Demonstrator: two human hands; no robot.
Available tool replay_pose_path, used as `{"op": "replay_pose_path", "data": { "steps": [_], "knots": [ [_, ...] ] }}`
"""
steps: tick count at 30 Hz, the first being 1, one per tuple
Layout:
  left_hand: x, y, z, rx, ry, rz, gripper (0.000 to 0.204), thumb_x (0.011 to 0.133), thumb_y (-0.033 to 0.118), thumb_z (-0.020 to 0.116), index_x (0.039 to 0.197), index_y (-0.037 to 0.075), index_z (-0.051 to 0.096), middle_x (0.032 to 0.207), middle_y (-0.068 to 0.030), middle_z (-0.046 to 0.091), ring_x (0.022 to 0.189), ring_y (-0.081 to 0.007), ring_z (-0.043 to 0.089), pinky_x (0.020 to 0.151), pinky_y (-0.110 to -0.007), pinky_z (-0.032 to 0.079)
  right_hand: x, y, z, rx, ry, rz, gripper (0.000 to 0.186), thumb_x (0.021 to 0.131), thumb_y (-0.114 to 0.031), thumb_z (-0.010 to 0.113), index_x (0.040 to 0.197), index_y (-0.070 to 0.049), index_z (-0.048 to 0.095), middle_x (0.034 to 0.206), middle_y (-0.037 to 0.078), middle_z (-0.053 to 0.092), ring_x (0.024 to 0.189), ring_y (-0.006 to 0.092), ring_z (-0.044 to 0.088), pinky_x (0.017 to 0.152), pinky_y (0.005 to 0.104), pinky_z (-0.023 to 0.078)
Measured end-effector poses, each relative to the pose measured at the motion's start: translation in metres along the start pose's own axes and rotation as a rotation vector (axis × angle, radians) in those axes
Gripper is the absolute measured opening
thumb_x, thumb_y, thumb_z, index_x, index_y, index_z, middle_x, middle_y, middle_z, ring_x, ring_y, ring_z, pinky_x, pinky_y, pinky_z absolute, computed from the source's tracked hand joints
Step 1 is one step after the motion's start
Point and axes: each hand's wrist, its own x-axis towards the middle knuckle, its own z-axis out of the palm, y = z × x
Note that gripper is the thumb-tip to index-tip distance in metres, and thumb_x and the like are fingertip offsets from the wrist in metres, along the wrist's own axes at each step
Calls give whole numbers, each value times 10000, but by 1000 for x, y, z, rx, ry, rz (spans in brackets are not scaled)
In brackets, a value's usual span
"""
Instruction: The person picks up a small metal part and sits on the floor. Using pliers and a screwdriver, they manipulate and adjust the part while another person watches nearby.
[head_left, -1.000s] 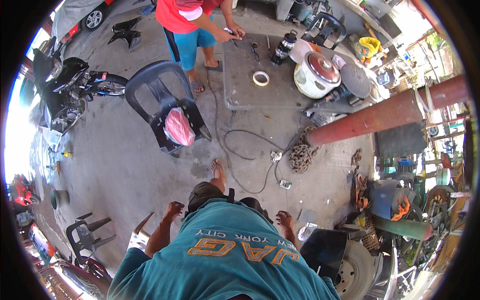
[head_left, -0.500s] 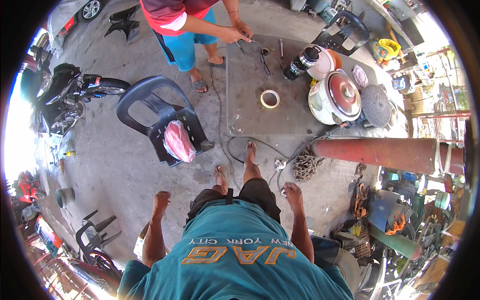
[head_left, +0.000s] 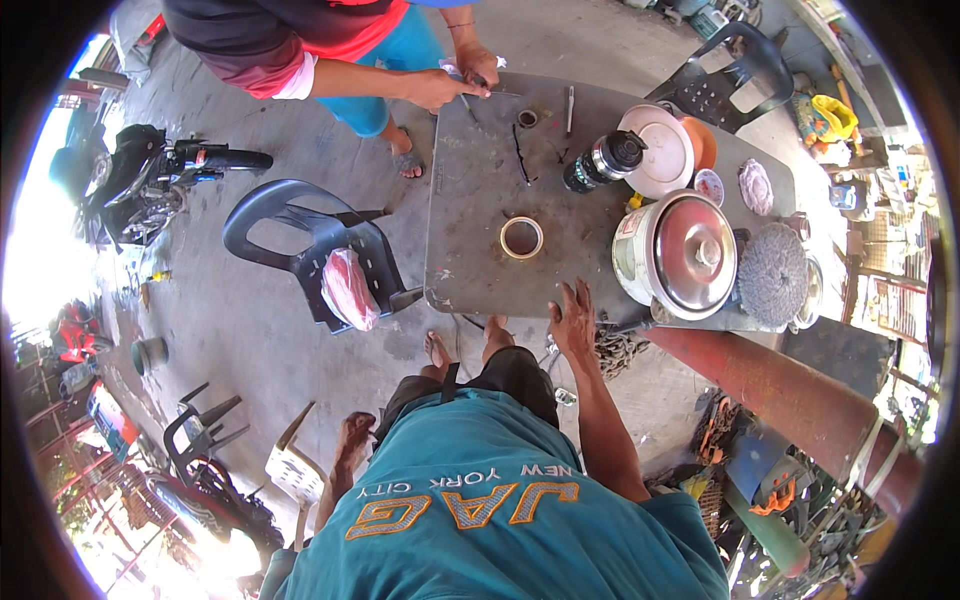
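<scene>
My right hand (head_left: 572,318) is open, fingers spread, reaching to the near edge of the grey table (head_left: 465,280); contact is unclear. Nearby are a tape roll (head_left: 521,238) and a lidded white cooker (head_left: 640,268). A black flask (head_left: 590,168) lies tilted beside pale plates (head_left: 658,150), a wrapped bundle (head_left: 755,188) and a round dark woven pad (head_left: 773,268). My left hand (head_left: 355,432) hangs low beside my body, open with loosely bent fingers and empty, near a white chair (head_left: 290,470).
Another person (head_left: 330,70) stands across the table, hands (head_left: 470,85) on a small tool. A chair (head_left: 280,240) holds a pink bag (head_left: 348,290). Motorcycle (head_left: 140,185) at left; red cylinder (head_left: 780,410), chain (head_left: 620,358) and clutter at right; another chair (head_left: 740,70) beyond the table.
I have come closer to the table. My right hand has risen forward to its edge and spread its fingers; my left hand stays low. The other person appears nearer, bent over the tool.
</scene>
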Motion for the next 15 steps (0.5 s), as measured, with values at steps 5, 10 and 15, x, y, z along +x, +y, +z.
{"op": "replay_pose_path", "data": {
  "steps": [5,10,15],
  "knots": [
    [-15,80,21,-41,115,19,386,943,324,680,1130,-14,673,1010,-142,717,852,-217,671,745,-362,543,13,-3,3,-154,-325,78,1022,817,-430,791,1620,-184,208,1664,263,74,1503,542,108,1169,681,207],
    [-20,78,32,-34,141,5,366,952,328,686,1116,1,672,1011,-111,716,841,-195,668,721,-332,539,11,5,10,-150,-356,29,1130,807,-487,792,1642,-194,88,1655,301,-22,1489,592,47,1154,716,193],
    [-13,41,45,-95,10,54,314,949,301,687,1097,24,688,969,-83,715,771,-157,661,660,-291,525,11,10,13,-137,-376,20,1131,802,-499,790,1642,-203,92,1659,294,-30,1488,596,31,1150,724,184]
  ]
}}
